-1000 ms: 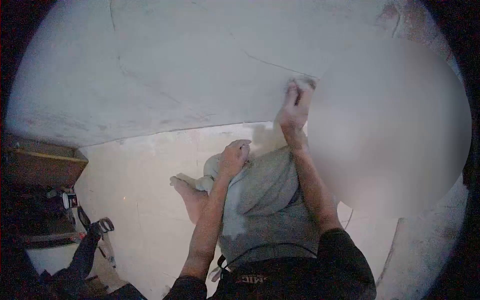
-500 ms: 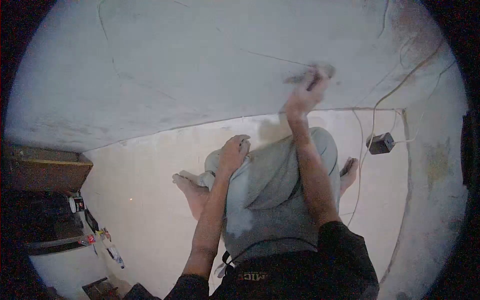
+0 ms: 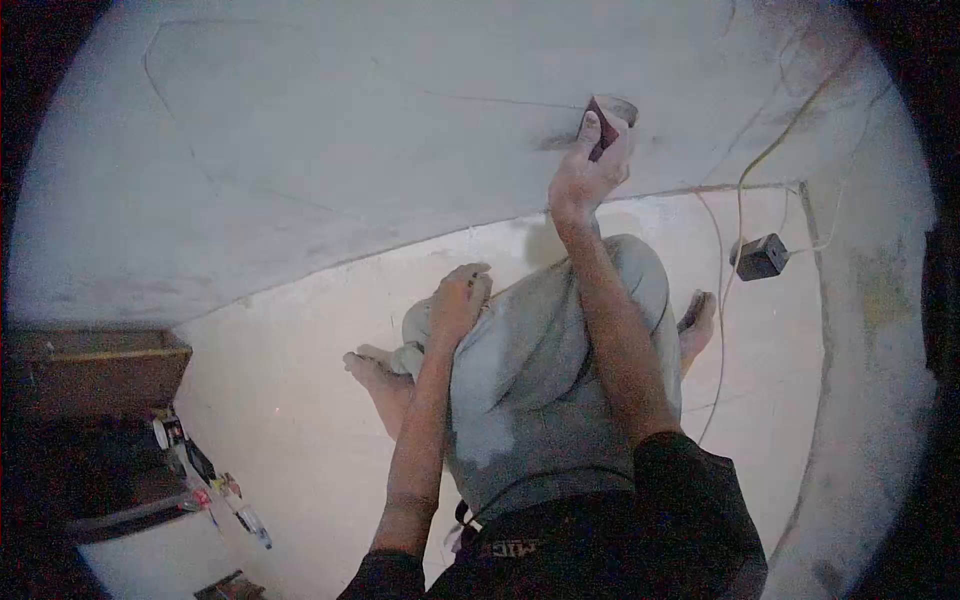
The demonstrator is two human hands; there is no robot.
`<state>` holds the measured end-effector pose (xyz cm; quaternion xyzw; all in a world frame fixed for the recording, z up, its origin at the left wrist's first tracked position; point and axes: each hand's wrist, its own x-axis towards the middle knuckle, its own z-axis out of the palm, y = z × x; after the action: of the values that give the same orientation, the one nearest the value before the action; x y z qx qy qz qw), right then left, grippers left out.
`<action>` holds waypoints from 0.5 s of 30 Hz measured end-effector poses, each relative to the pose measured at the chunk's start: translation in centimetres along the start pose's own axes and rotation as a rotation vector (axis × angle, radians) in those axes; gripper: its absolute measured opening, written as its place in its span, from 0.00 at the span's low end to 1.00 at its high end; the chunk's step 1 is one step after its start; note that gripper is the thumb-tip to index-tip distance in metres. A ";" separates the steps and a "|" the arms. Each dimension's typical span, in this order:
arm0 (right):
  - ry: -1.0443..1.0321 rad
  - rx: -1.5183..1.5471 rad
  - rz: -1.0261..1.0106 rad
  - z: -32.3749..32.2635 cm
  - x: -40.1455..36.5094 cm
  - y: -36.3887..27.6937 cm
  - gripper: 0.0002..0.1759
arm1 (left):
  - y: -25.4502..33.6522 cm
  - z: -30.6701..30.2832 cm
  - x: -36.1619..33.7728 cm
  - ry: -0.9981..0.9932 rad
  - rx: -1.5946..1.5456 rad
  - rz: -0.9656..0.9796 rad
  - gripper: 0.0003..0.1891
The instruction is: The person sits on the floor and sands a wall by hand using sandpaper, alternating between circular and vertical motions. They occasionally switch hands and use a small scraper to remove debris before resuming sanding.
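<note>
My right hand [image 3: 588,175] is raised to the grey-white wall [image 3: 350,110], closed on a dark red-brown piece of sandpaper [image 3: 605,145]. Thumb and fingers pinch the sheet, whose top edge pokes out above them against the wall. A dark smudge and a thin crack mark the plaster beside it. My left hand [image 3: 462,302] lies on my left knee, its bent fingers resting loosely on the grey trousers [image 3: 490,370], with nothing visible in it.
A black power adapter [image 3: 762,258] sits on the right, with cables [image 3: 775,155] running up the wall and across the floor [image 3: 290,400]. At left are a wooden cabinet [image 3: 110,375] and several small items, including a bottle [image 3: 254,525]. My bare feet flank my knees.
My right hand has shifted slightly up and left along the wall, and the sandpaper shows more clearly. The view has tilted a little. My left hand stays on the knee.
</note>
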<state>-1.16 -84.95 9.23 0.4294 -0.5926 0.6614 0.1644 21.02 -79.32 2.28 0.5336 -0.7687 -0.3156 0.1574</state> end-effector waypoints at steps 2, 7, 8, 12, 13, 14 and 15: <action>0.042 0.068 0.137 -0.1 -0.3 -0.3 0.09 | 0.1 -0.5 0.0 0.005 0.034 -0.018 0.18; -0.075 -0.105 -0.057 -1.4 0.3 -0.8 0.06 | -1.9 1.0 0.6 -0.015 -0.101 -0.033 0.18; 0.040 0.031 0.273 -1.3 1.2 -1.5 0.07 | -1.4 0.7 0.3 -0.031 -0.059 -0.059 0.18; -0.350 -0.268 -0.283 -0.7 -1.8 -1.1 0.09 | -1.0 -0.3 -0.1 -0.011 -0.038 -0.090 0.18; -0.309 -0.158 -0.348 -0.8 -2.1 -1.2 0.08 | -0.7 -0.4 0.1 -0.021 -0.096 -0.100 0.18; -0.237 -0.033 -0.102 -0.6 -1.7 -1.1 0.07 | -0.6 -0.4 0.1 -0.026 -0.125 -0.093 0.18; -0.159 0.099 0.149 -0.4 -1.3 -1.1 0.06 | -0.7 -0.5 0.0 -0.006 -0.076 -0.043 0.17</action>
<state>0.24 -83.90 8.96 0.4429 -0.6007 0.6640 0.0458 21.84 -79.64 2.20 0.5426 -0.7450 -0.3495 0.1686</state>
